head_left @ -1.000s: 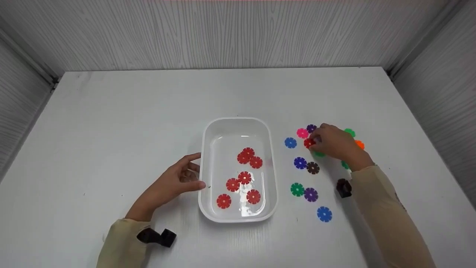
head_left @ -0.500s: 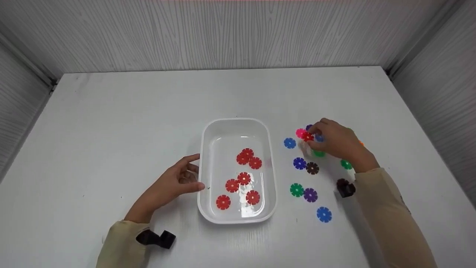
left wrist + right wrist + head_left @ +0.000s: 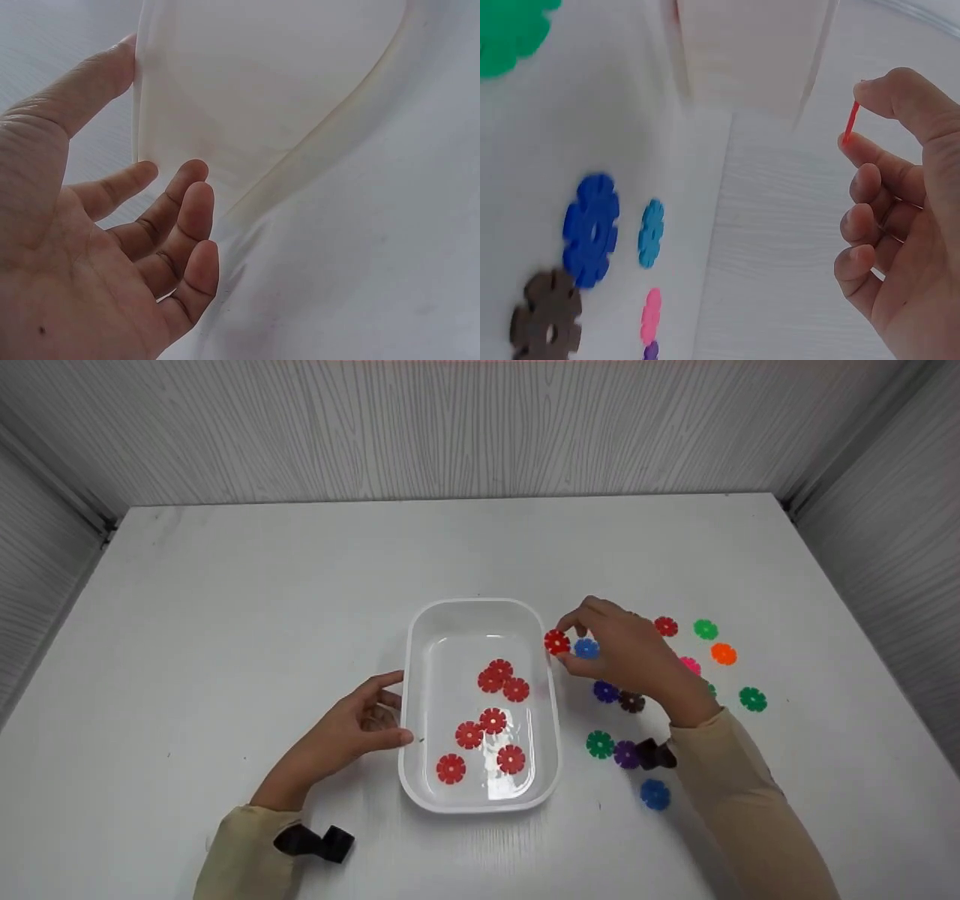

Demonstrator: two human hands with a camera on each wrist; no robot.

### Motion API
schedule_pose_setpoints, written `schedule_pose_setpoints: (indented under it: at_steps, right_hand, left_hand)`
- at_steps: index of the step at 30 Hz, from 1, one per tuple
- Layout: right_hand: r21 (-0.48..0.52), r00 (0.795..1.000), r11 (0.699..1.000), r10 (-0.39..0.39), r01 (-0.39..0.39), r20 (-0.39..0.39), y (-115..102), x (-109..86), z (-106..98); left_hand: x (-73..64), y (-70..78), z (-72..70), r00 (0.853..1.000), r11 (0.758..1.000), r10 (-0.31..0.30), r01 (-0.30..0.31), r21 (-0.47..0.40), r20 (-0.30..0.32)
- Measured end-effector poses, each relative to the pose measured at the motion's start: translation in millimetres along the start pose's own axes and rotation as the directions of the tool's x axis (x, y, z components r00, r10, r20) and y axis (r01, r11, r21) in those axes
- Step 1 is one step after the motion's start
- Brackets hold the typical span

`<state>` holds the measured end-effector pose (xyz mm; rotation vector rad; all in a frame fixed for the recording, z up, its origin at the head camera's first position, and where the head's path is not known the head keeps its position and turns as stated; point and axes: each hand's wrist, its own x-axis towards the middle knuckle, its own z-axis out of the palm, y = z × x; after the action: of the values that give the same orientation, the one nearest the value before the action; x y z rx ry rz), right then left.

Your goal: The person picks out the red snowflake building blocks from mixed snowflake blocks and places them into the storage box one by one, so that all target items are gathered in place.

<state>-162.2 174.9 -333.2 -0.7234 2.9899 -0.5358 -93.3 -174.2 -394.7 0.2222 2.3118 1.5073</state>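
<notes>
My right hand [image 3: 626, 649] pinches a red notched plastic disc [image 3: 557, 643] between thumb and index finger, at the right rim of the white tray [image 3: 480, 808]. The right wrist view shows that disc [image 3: 852, 120] edge-on, with the other fingers curled behind. My left hand [image 3: 341, 727] rests at the tray's left side, thumb and index fingertip spread along the rim. In the left wrist view its fingers [image 3: 196, 214] are loosely bent beside the tray wall [image 3: 247, 90]. Several red discs [image 3: 493, 721] lie inside the tray, some overlapping.
Right of the tray lie loose discs: blue [image 3: 655, 794], green [image 3: 753, 699], orange [image 3: 724, 654], brown [image 3: 632, 702], and another red disc [image 3: 666, 626]. My right forearm passes over part of this group. A wood-grained panel [image 3: 450, 431] stands behind the table.
My right hand has lifted the red disc from among the loose discs and carried it left to the tray's rim. The left hand and tray have stayed about the same.
</notes>
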Motion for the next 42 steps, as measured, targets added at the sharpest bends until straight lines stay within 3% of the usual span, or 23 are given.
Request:
schedule_pose_setpoints:
  at_steps: [8,14,20,24,30,35,42]
  right_hand:
    - [0.041,0.992,0.992,-0.119,0.121,-0.036,-39,6.1,10]
    - [0.018,0.968,0.970,-0.239,0.241,-0.071,-55,10.5,24]
    - [0.020,0.950,0.952,-0.303,0.305,-0.076,-66,13.6,33]
    - [-0.022,0.948,0.951,-0.309,0.308,-0.077,-72,15.4,41]
    - [-0.087,0.966,0.965,-0.252,0.247,-0.059,-78,19.9,50]
    - [-0.049,0.976,0.978,-0.208,0.205,-0.067,-78,20.6,48]
    - [0.002,0.968,0.976,-0.218,0.220,-0.126,-68,17.5,45]
  left_hand:
    - [0.0,1.8,-0.2,1.000,1.000,0.007,-0.007,-0.001,0.008]
    - [-0.1,2.5,-0.1,1.000,1.000,0.005,-0.005,0.000,0.013]
    - [-1.6,3.2,-1.2,1.000,1.000,-0.003,0.003,0.008,0.006]
    - [-1.4,3.0,-0.8,1.000,1.000,-0.011,0.011,0.009,0.005]
    - [0.1,2.0,0.2,1.000,1.000,-0.020,0.020,0.004,0.001]
    - [1.2,2.1,0.4,1.000,1.000,-0.010,0.010,0.003,-0.001]
    - [0.5,2.0,1.3,1.000,1.000,-0.018,0.018,0.013,-0.008]
